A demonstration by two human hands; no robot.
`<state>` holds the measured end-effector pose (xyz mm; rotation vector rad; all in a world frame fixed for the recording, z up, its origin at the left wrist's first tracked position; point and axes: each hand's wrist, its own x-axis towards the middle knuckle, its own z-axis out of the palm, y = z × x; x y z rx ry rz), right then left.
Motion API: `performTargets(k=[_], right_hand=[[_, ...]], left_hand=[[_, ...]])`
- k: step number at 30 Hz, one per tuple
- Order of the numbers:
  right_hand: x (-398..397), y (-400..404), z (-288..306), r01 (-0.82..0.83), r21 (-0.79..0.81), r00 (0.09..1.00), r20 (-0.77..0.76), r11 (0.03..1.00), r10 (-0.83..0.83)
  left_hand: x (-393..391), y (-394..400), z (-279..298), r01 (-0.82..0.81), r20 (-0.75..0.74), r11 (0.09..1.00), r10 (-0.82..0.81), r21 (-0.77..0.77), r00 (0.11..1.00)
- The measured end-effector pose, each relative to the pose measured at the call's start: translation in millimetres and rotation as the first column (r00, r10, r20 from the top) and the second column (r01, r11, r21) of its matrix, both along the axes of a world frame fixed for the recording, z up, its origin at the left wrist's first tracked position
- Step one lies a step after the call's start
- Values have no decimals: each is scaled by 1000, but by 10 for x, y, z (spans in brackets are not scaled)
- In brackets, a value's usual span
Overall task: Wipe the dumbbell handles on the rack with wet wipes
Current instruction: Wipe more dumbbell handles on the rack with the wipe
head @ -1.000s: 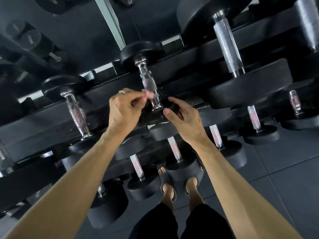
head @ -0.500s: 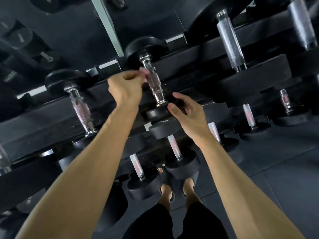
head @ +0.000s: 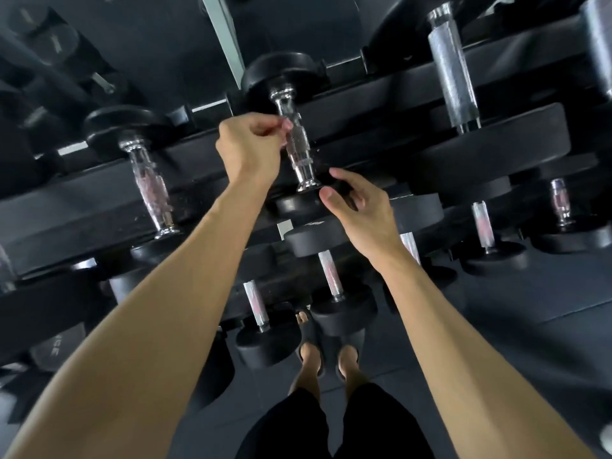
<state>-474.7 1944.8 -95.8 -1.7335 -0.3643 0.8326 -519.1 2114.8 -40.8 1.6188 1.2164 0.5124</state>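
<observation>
Handle (head: 297, 147): chrome metal, glossy ends, knurled rough centre. Dumbbell heads (head: 284, 74): black rubber, matt. Rack rail (head: 381, 91): black, matt. Large handle (head: 452, 67): dull grey metal, knurled. Floor (head: 530, 326): dark matt tiles.

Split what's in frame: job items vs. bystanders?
Job: left hand at the knurled dumbbell handle, pinching something pale, too small to identify; right hand on that dumbbell's near head; rack.
Bystanders: floor, sandals.
</observation>
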Motion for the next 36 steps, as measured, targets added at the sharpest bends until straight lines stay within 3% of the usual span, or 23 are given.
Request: performTargets(k=[7,10,13,16,19,27,30,33,36], right_hand=[[43,-18,24,-31,-3,999,38,1000,31],[74,-26,43,-60,-4,998,20,998,60],[113,-42,22,-90,-15,996,5,996,90],[135,-53,-13,-100,-9,995,-15,995,99],[142,-51,-12,-96,12,995,-23,995,96],[143,-35,15,-90,54,994,-50,995,92],[120,-30,0,-70,75,996,-52,995,74],[104,-19,11,-60,102,996,-54,993,65],[90,-12,18,-50,115,998,-34,992,54]], left_hand=[[-336,-266,-12,300,-249,954,-292,-9,923],[-277,-248,38,119,-113,993,-119,-1,987],[-86,-134,23,-142,69,968,159,-207,985],[18,-83,31,-139,60,942,165,-304,984],[-33,-121,38,-97,44,947,116,-307,992],[33,-124,61,-172,31,907,199,-384,980],[-3,-105,19,-127,13,943,138,-308,990],[-83,-115,-38,-16,-123,989,-2,-149,992],[-210,-167,-111,108,-209,989,-128,-104,970]])
